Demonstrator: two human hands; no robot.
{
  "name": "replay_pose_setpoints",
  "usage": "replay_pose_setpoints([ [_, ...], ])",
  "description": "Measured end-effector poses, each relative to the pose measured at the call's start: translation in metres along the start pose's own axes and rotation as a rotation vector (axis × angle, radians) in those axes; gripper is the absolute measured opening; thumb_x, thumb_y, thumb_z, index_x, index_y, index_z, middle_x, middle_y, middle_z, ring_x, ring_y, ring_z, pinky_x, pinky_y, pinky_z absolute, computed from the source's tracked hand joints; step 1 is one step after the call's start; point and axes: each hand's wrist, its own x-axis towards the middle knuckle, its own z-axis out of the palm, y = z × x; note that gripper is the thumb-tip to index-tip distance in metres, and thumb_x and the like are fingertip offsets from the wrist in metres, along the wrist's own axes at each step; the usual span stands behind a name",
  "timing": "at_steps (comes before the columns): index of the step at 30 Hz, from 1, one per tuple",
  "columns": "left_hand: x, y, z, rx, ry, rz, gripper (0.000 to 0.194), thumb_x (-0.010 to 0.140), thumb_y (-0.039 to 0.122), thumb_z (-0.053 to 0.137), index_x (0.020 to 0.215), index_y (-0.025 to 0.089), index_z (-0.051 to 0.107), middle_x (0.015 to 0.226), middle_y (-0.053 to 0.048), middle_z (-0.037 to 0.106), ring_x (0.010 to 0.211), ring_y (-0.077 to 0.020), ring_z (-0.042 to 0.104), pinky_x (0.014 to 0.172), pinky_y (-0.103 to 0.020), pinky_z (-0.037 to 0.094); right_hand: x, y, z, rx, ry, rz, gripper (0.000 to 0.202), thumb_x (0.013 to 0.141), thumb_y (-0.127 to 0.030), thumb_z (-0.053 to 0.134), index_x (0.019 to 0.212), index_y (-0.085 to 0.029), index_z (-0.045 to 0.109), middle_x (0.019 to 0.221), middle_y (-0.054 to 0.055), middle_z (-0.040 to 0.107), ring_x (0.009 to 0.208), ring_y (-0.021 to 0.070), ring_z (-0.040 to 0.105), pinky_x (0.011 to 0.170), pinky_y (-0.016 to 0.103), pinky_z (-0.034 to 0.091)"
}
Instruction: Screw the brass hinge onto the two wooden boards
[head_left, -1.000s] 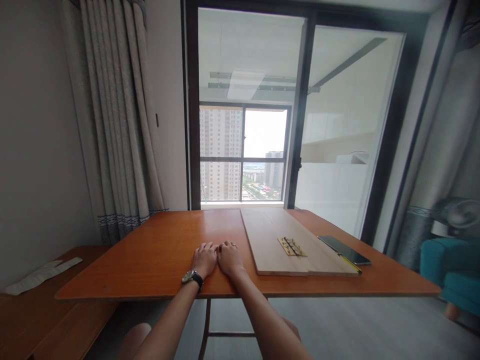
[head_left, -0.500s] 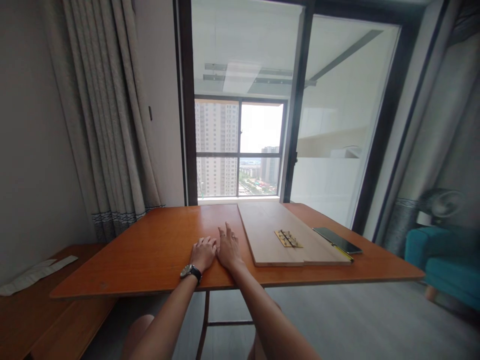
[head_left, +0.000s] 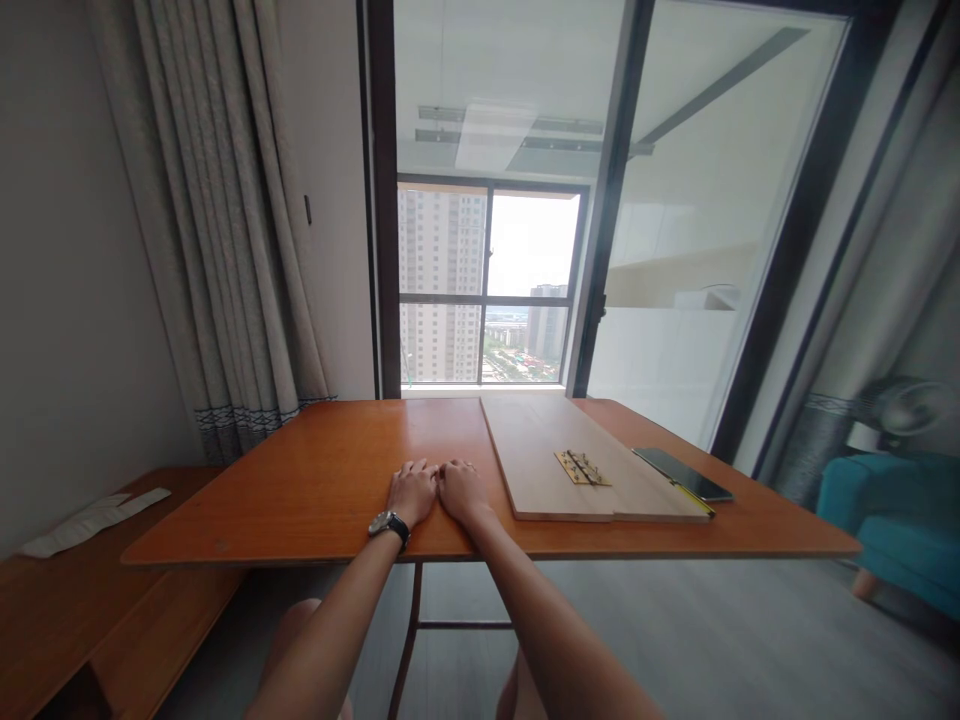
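Observation:
My left hand (head_left: 414, 492), with a black-strapped watch (head_left: 388, 528) on its wrist, rests on the orange-brown wooden table (head_left: 330, 490). Its fingers are curled and closed. Beside it my right hand (head_left: 461, 490) lies on the table with its fingers bent in, touching the left at the fingertips. I see nothing held in either. To the right of my hands lies a pale wooden board (head_left: 532, 450), which shows a step along its front edge. On it sits a brass-coloured hinge (head_left: 583, 468) with small screws on it.
A dark flat phone or tablet (head_left: 682, 473) lies right of the board, by a yellow strip (head_left: 694, 500). White cloth or paper strips (head_left: 97, 520) lie on a low wooden bench (head_left: 60, 590) at left. A teal sofa (head_left: 892, 520) and a fan (head_left: 911, 405) stand at right.
The fingers of my right hand, stretched out before, are now curled in against my left hand. The view has shifted slightly.

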Motion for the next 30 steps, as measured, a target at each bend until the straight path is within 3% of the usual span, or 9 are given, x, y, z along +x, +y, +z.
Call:
replay_pose_setpoints([
  [3,-0.0004,0.0005,-0.0008,-0.003,0.005,0.004,0.042,0.098,0.030,0.035,0.131,0.025,0.059,0.140,-0.009,0.055,0.128,-0.0295,0.047,0.105,-0.045,0.039,-0.0004,-0.0003,-0.0011,0.004,0.005,0.004,0.030,0.095,-0.036,0.057,0.117,-0.016,0.061,0.122,0.009,0.062,0.109,0.0237,0.061,0.094,0.048,0.050],
  [5,-0.0004,0.0004,-0.0011,-0.006,0.012,0.009,0.046,0.098,0.029,0.035,0.142,0.024,0.048,0.138,-0.010,0.057,0.127,-0.0288,0.048,0.104,-0.044,0.040,-0.0008,-0.0008,-0.0023,0.014,0.014,0.012,0.035,0.095,-0.034,0.056,0.124,-0.015,0.058,0.125,0.012,0.062,0.114,0.0254,0.060,0.098,0.047,0.046],
  [9,0.0000,-0.0007,-0.0011,-0.008,0.014,0.015,0.057,0.096,0.028,0.039,0.152,0.023,0.029,0.132,-0.012,0.060,0.124,-0.0287,0.050,0.102,-0.043,0.040,-0.0015,-0.0019,-0.0046,0.032,0.025,0.024,0.059,0.090,-0.021,0.054,0.145,-0.007,0.039,0.129,0.022,0.062,0.122,0.0300,0.057,0.101,0.041,0.040],
  [11,0.0001,-0.0009,-0.0009,-0.008,0.012,0.014,0.052,0.096,0.028,0.040,0.148,0.024,0.038,0.135,-0.011,0.059,0.126,-0.0284,0.049,0.103,-0.043,0.040,-0.0017,-0.0021,-0.0050,0.028,0.021,0.021,0.055,0.091,-0.020,0.052,0.143,-0.007,0.042,0.126,0.022,0.064,0.120,0.0303,0.057,0.101,0.041,0.040],
  [15,-0.0005,0.0002,-0.0008,-0.002,0.009,0.009,0.039,0.098,0.031,0.036,0.127,0.026,0.063,0.140,-0.009,0.055,0.128,-0.0293,0.046,0.105,-0.045,0.038,-0.0013,-0.0014,-0.0034,0.004,-0.002,0.002,0.030,0.097,-0.033,0.052,0.119,-0.014,0.061,0.119,0.012,0.065,0.111,0.0251,0.061,0.097,0.046,0.046],
  [23,-0.0016,0.0023,-0.0022,-0.003,0.010,0.002,0.039,0.098,0.031,0.036,0.124,0.025,0.064,0.140,-0.010,0.054,0.129,-0.0304,0.045,0.105,-0.046,0.038,0.0006,0.0004,0.0001,-0.009,-0.002,0.004,0.029,0.095,-0.036,0.058,0.116,-0.016,0.061,0.120,0.009,0.063,0.107,0.0234,0.062,0.093,0.047,0.051],
  [26,-0.0018,0.0022,-0.0026,-0.012,0.016,0.006,0.041,0.097,0.029,0.037,0.134,0.025,0.056,0.138,-0.011,0.056,0.128,-0.0296,0.047,0.104,-0.045,0.038,-0.0006,-0.0004,-0.0018,0.003,0.014,0.010,0.033,0.096,-0.031,0.055,0.124,-0.014,0.058,0.123,0.013,0.063,0.113,0.0255,0.060,0.098,0.046,0.046],
  [30,-0.0023,0.0017,-0.0027,-0.021,0.025,0.003,0.057,0.095,0.027,0.041,0.151,0.022,0.031,0.130,-0.012,0.062,0.124,-0.0292,0.050,0.102,-0.043,0.039,-0.0029,-0.0015,-0.0051,0.026,0.034,0.017,0.058,0.091,-0.021,0.054,0.145,-0.006,0.038,0.129,0.022,0.061,0.122,0.0296,0.056,0.101,0.040,0.041],
])
